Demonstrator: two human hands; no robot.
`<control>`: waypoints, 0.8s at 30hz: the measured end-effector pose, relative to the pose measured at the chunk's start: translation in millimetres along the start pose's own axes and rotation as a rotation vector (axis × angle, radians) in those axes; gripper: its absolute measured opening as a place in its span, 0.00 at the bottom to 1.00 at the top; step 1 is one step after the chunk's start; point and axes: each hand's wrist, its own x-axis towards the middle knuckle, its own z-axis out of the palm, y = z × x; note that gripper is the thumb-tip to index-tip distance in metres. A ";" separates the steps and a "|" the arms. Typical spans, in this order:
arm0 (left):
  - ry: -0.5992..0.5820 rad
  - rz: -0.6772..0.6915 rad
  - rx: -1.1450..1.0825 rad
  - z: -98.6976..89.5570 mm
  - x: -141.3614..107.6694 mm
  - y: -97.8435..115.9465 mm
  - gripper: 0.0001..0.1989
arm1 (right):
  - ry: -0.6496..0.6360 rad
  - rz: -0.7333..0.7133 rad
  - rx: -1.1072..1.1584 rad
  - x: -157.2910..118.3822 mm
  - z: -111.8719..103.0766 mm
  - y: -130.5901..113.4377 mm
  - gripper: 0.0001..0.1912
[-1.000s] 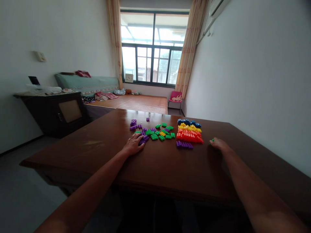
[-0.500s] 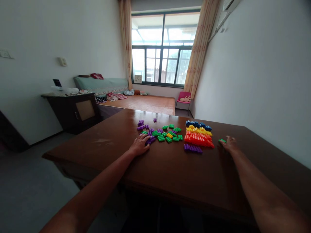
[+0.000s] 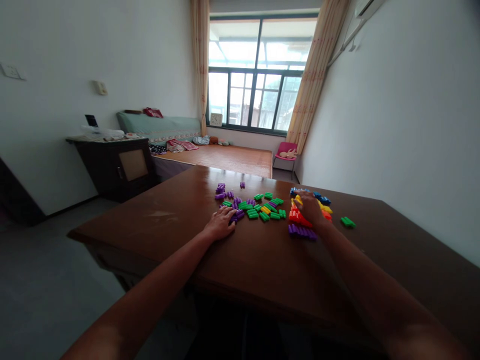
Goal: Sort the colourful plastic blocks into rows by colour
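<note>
My left hand [image 3: 220, 223] lies on the table with its fingers spread, at the edge of a loose pile; its fingertips touch or nearly touch some purple plastic blocks [image 3: 237, 215]. My right hand [image 3: 309, 206] is over the sorted rows, fingers stretched out, and nothing shows in it. It partly hides the yellow blocks [image 3: 325, 207] and the orange-red blocks [image 3: 298, 218]. Behind it is a row of blue blocks [image 3: 322, 198], and in front a row of purple blocks [image 3: 302, 232]. A green block piece [image 3: 348, 222] lies alone to the right.
Loose green blocks [image 3: 253, 214] mixed with purple ones and a yellow one [image 3: 265, 210] lie mid-table. The brown table [image 3: 247, 260] has its far edge near a bed [image 3: 232, 156]. A pink chair [image 3: 285, 149] and a dark cabinet [image 3: 112, 167] stand beyond.
My right hand has let go of the green block piece at the right and moved left over the coloured rows. My left hand stays by the purple blocks. The view has shifted slightly.
</note>
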 end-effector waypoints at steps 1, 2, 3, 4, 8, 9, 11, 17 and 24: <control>0.002 -0.001 -0.002 0.0 -0.4 0.2 0.28 | -0.048 -0.079 0.026 9.6 8.5 -25.3 0.22; 0.003 -0.001 -0.005 -0.3 -0.8 0.4 0.28 | -0.091 -0.130 0.037 17.7 17.9 -48.0 0.22; 0.003 -0.001 -0.010 -0.9 -1.2 0.4 0.28 | -0.138 -0.165 0.040 24.5 27.7 -67.5 0.23; 0.004 0.001 -0.016 -1.8 -1.6 0.3 0.28 | -0.181 -0.177 0.040 30.5 37.4 -83.4 0.23; -0.005 0.011 -0.045 -7.0 -2.5 -0.5 0.28 | -0.286 -0.082 0.048 51.9 66.7 -115.9 0.24; -0.008 0.009 -0.051 -8.2 -2.7 -0.6 0.28 | -0.301 -0.039 0.052 57.1 70.9 -118.5 0.24; -0.010 0.005 -0.062 -10.1 -3.0 -0.8 0.28 | -0.330 0.029 0.062 66.9 76.1 -121.0 0.22; 0.005 -0.007 -0.092 -12.7 -3.1 -1.8 0.27 | -0.331 0.061 0.083 80.3 77.3 -128.9 0.14; 0.003 0.006 -0.087 -12.4 0.5 -3.8 0.27 | -0.038 0.114 0.188 58.8 33.3 -80.8 0.19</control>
